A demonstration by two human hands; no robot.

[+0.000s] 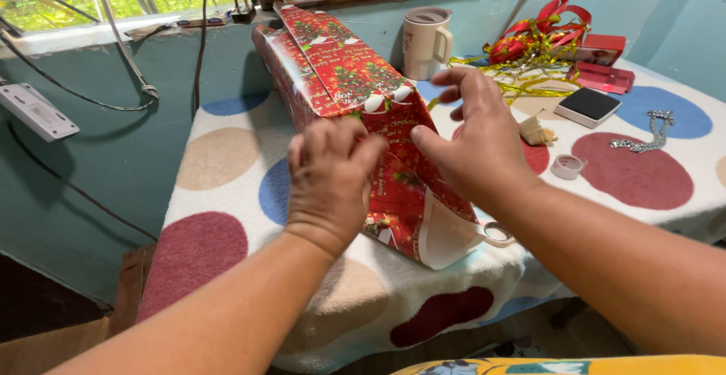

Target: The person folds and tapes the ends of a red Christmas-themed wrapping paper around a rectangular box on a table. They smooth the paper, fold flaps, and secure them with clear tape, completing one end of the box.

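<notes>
Head view, looking down at your two bare hands working on a long box wrapped in red festive paper (344,80), which lies at the centre of the frame and runs diagonally toward the upper left, on a table draped in a white cloth with large coloured dots (227,186). Your left hand (329,182) sits at lower centre, knuckles up, fingers curled together and pressing on the near end of the paper. Your right hand (476,137) comes in from the lower right, thumb pinching the paper's folded edge while the other fingers spread apart above it. Both forearms angle up from the bottom of the frame, wrists nearly level. A loose white flap of the paper's underside (446,235) hangs open at the near end, close to the table's edge; if your grip eases, that fold would likely spring back, and pulling too hard could tear the thin paper at its corner. A roll of clear tape (567,165) lies to the right, apart from both hands, so reaching for it means letting go with one hand. Gold and red ribbon (541,38) and a pale mug (426,42) sit at upper right.
</notes>
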